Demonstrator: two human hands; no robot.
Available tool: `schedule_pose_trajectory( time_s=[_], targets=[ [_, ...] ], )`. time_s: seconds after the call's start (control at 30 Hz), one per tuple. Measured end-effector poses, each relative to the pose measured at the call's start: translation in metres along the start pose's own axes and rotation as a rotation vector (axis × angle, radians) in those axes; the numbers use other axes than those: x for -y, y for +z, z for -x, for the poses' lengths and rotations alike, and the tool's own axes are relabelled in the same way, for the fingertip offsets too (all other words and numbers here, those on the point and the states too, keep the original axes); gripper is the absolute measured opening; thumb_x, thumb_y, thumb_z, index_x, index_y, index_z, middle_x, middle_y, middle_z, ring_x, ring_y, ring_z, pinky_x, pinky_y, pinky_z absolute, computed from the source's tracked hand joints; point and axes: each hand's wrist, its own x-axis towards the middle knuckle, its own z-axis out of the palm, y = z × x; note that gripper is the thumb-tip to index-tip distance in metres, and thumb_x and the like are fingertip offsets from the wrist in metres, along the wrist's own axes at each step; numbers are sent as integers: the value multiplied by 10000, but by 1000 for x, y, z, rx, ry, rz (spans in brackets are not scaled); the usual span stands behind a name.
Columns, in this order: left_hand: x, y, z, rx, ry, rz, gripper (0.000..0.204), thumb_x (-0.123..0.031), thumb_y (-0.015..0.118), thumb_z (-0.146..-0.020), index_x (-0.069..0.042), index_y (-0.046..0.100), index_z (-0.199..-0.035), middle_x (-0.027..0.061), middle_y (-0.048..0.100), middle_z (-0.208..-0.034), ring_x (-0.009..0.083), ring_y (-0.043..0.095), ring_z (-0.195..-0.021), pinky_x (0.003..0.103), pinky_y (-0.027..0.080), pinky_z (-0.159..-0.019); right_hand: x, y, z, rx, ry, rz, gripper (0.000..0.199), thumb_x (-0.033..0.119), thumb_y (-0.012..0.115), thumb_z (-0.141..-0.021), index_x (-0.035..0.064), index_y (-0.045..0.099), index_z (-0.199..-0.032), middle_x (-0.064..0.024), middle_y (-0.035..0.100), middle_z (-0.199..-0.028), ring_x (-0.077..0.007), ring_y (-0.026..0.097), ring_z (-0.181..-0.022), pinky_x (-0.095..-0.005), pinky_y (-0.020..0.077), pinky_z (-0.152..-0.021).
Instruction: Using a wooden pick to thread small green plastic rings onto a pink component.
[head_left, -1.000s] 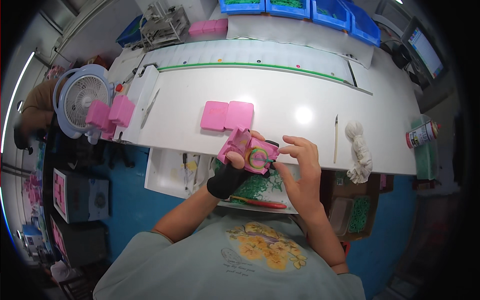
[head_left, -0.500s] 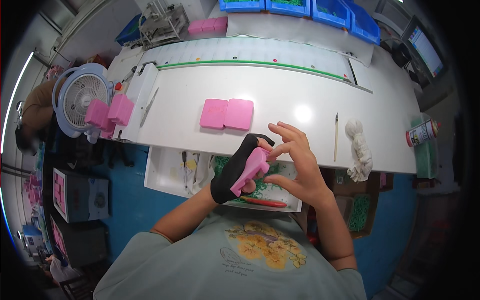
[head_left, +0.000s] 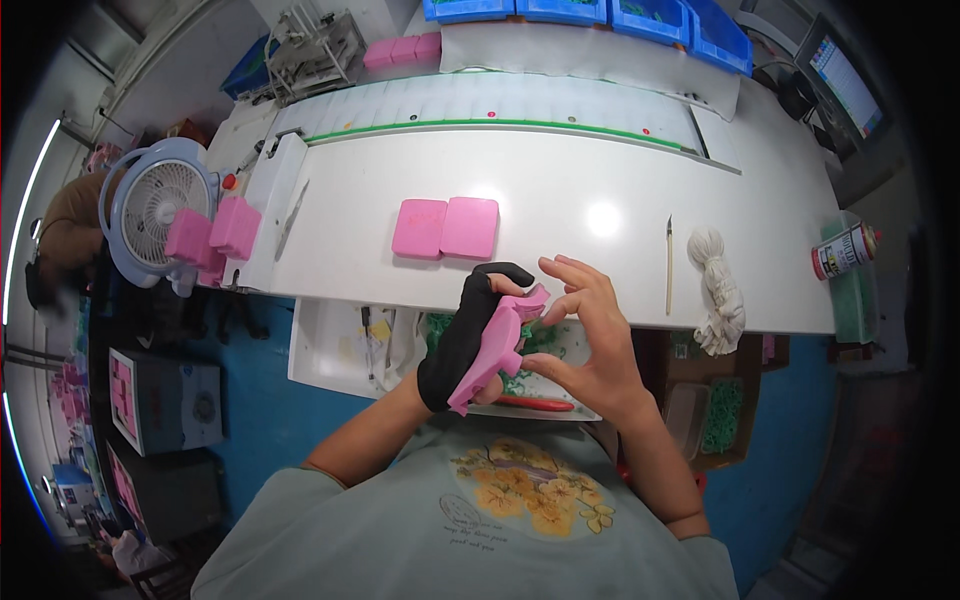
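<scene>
L hand (head_left: 462,345), black glove w/ bare fingertips, has the pink part (head_left: 497,345) pinched betw. thumb below & fingers above, palm behind it; part is tilted, held up over the open drawer (head_left: 322,338), just off the tabletop's (head_left: 560,190) near edge. R hand (head_left: 598,350) is bare, thumb & fingers spread in a wide C, tips right by the part's R side; can't tell if thumb touches. Nothing seen in R grip.

Step in hand, my read: handling the part, L steadying, R poised. Next move prob. calls for R tips closing lightly on that side w/ L keeping firm, since the part looks soft & may flex.

Drawer has green scraps (head_left: 559,347), red tool (head_left: 535,403) along its near edge. Tabletop: 2 pink blocks (head_left: 468,228) L of ctr; brush (head_left: 669,262) toward R edge; white yarn (head_left: 718,290) overhanging near edge, close to R corner.
</scene>
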Motion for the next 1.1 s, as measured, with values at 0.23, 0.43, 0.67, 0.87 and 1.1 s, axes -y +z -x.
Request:
schedule_pose_trajectory(
  time_s=[0.23,0.43,0.67,0.87,1.1],
  targets=[
    [3,12,0,-231,-99,111,1160,-558,839,-618,-20,193,-1416,113,414,-1260,234,494,-1131,356,428,-947,12,39,4,-244,312,-70,272,151,704,-839,15,542,-1011,-203,573,-1251,-371,537,-1144,-437,449,-933],
    [19,7,0,-232,68,-259,1126,-463,843,-649,-21,168,-1435,128,390,-1302,251,481,-1175,375,386,-1019,12,41,0,-235,319,-37,319,152,695,-866,-16,556,-1099,-196,671,-1012,-325,677,-904,-401,534,-766],
    [14,10,2,-226,104,-374,1031,-331,831,-729,-34,156,-1448,152,376,-1309,244,468,-1170,396,399,-1013,12,42,-1,-276,299,-122,319,141,683,-881,-33,558,-1117,-190,693,-929,-316,708,-858,-386,553,-745],
    [7,14,-5,-220,144,-310,966,-360,771,-786,-22,151,-1446,144,376,-1298,233,470,-1167,379,418,-988,11,47,5,-304,251,66,269,82,647,-879,-31,563,-1108,-195,666,-798,-351,682,-709,-409,526,-617],
    [5,16,-3,-433,-61,76,1285,-869,623,-583,-23,215,-1459,141,477,-1309,237,529,-1189,396,443,-1011,13,37,5,-345,291,-19,199,46,620,-875,-39,596,-1053,-174,637,-713,-298,670,-605,-392,494,-540]
  ],
)
